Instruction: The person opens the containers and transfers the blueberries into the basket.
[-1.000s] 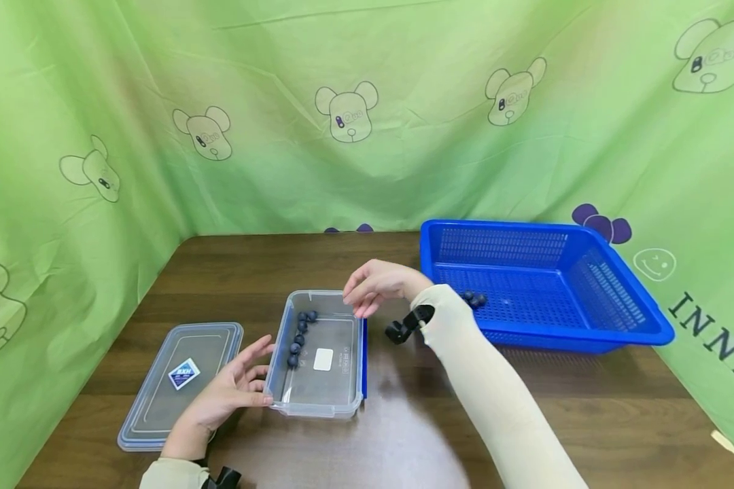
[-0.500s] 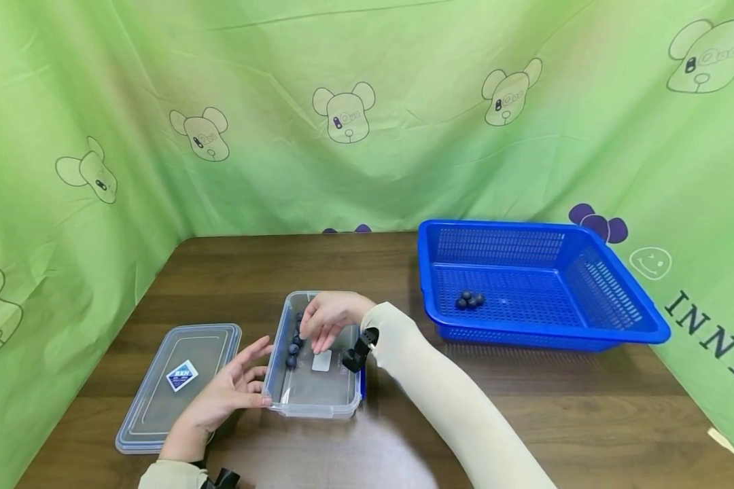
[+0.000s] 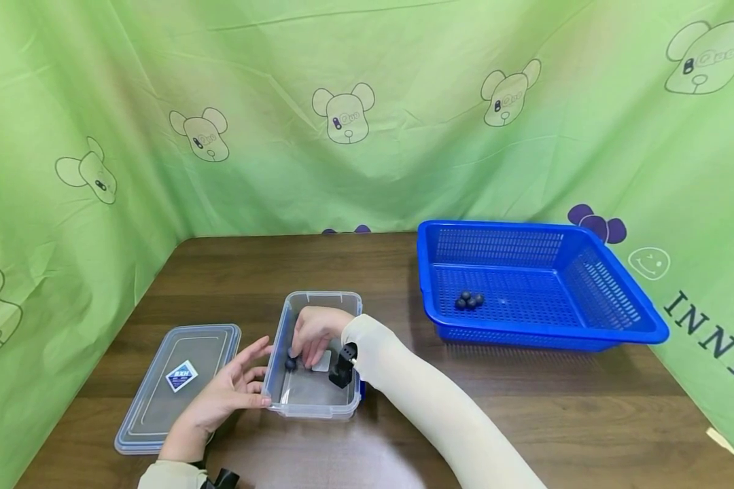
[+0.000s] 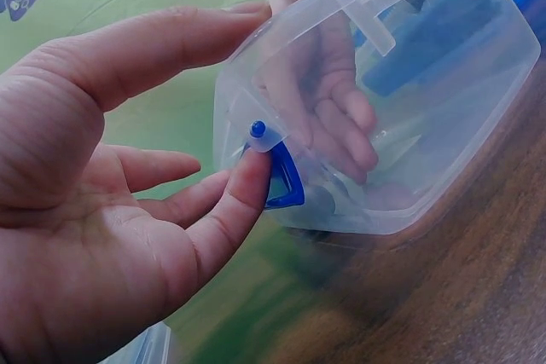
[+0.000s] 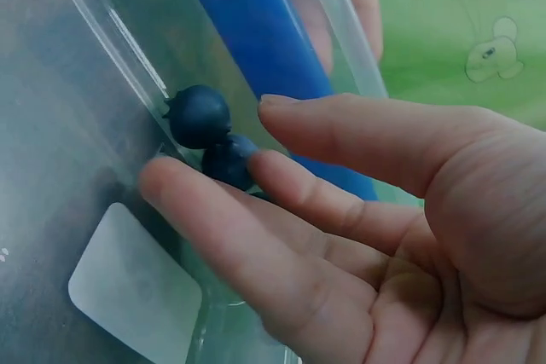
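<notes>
A clear plastic box [image 3: 308, 411] with a blue latch [image 4: 290, 185] stands on the table. My left hand [image 3: 229, 384] rests against its left wall, fingers spread, with one fingertip on the latch in the left wrist view. Inside the box is my right hand [image 3: 318, 333], reaching down by the left wall. In the right wrist view its thumb and fingers are apart around a blueberry [image 5: 229, 159], and one fingertip touches it. Another blueberry [image 5: 200, 117] lies just beyond. The hand hides most of the other berries in the head view.
To the right stands a blue perforated basket [image 3: 550, 333] holding several blueberries [image 3: 469, 300] in its near left corner. A clear lid [image 3: 153, 407] with a blue diamond label lies left of the box, beneath the left forearm's side. A green curtain [image 3: 269, 183] surrounds the table.
My right hand has moved left and down from the box's right rim into the box. The basket's blueberries have come into fuller view as the arm moved away. My left hand stays put.
</notes>
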`<action>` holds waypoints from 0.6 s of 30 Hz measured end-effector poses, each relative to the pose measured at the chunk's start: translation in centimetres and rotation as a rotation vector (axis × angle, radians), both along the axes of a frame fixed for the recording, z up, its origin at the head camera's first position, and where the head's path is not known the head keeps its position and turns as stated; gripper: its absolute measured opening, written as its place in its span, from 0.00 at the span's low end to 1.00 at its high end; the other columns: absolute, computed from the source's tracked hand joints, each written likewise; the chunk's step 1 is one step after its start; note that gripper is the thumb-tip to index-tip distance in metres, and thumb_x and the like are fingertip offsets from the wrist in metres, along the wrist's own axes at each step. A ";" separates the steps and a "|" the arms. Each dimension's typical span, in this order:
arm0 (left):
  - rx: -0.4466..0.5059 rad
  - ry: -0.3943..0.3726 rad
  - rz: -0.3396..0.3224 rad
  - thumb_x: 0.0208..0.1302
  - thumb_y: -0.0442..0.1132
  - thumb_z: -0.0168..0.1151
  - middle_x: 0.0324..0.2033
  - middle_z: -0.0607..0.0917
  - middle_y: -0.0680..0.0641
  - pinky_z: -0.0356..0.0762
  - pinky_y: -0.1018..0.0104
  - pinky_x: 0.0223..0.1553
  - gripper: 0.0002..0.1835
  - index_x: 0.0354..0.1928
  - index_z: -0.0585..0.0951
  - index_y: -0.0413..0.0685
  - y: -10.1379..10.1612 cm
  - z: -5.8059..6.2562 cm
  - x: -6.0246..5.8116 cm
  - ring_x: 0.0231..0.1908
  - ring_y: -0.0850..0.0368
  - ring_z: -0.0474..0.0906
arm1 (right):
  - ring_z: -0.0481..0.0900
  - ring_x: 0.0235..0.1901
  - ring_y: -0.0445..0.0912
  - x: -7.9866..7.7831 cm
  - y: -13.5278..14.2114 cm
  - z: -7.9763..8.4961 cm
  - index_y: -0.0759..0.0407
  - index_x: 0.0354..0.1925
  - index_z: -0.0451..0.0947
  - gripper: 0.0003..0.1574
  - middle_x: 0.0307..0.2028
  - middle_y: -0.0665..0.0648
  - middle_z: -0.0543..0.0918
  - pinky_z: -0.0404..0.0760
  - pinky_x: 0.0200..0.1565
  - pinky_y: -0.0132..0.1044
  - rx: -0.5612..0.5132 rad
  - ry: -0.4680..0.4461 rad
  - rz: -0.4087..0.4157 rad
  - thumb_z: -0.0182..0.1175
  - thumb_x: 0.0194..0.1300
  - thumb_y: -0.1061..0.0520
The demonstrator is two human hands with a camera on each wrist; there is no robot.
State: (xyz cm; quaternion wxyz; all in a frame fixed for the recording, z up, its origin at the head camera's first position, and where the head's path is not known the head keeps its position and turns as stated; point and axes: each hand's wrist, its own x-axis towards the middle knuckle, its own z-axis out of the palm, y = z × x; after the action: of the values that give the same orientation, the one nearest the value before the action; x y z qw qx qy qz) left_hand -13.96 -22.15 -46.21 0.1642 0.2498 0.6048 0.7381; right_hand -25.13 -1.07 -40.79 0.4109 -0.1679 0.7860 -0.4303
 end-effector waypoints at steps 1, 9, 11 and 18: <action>-0.002 -0.001 0.001 0.57 0.22 0.67 0.68 0.60 0.40 0.82 0.65 0.45 0.46 0.74 0.62 0.58 0.0 0.0 0.0 0.51 0.52 0.76 | 0.83 0.18 0.50 0.1 -0.1 -0.1 0.66 0.24 0.78 0.10 0.21 0.68 0.84 0.84 0.23 0.37 0.001 0.015 -0.012 0.64 0.61 0.70; -0.010 -0.004 0.006 0.57 0.22 0.67 0.68 0.59 0.39 0.82 0.65 0.46 0.47 0.76 0.59 0.53 -0.1 -0.1 0.0 0.52 0.52 0.76 | 0.82 0.16 0.48 0.7 -1.2 -0.5 0.66 0.22 0.79 0.10 0.18 0.64 0.83 0.83 0.22 0.36 0.043 0.155 -0.102 0.67 0.57 0.71; -0.012 -0.005 0.008 0.57 0.22 0.67 0.68 0.60 0.40 0.82 0.65 0.45 0.47 0.76 0.59 0.53 -0.1 -0.1 0.0 0.51 0.53 0.76 | 0.83 0.16 0.49 0.9 -1.5 -0.4 0.66 0.20 0.79 0.11 0.17 0.63 0.83 0.84 0.22 0.36 0.073 0.199 -0.109 0.68 0.56 0.71; -0.015 -0.009 0.007 0.56 0.22 0.67 0.68 0.58 0.38 0.82 0.65 0.45 0.46 0.75 0.62 0.59 0.0 -0.1 0.1 0.51 0.52 0.76 | 0.83 0.16 0.51 1.4 -1.9 -0.6 0.66 0.19 0.79 0.12 0.16 0.62 0.83 0.84 0.21 0.36 0.125 0.236 -0.153 0.69 0.53 0.74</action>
State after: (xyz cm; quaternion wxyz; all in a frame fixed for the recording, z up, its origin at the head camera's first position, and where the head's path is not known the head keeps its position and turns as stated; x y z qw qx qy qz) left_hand -13.89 -22.19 -46.27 0.1662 0.2433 0.6104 0.7352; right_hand -23.78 -3.01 -41.34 0.2911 -0.1310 0.8647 -0.3877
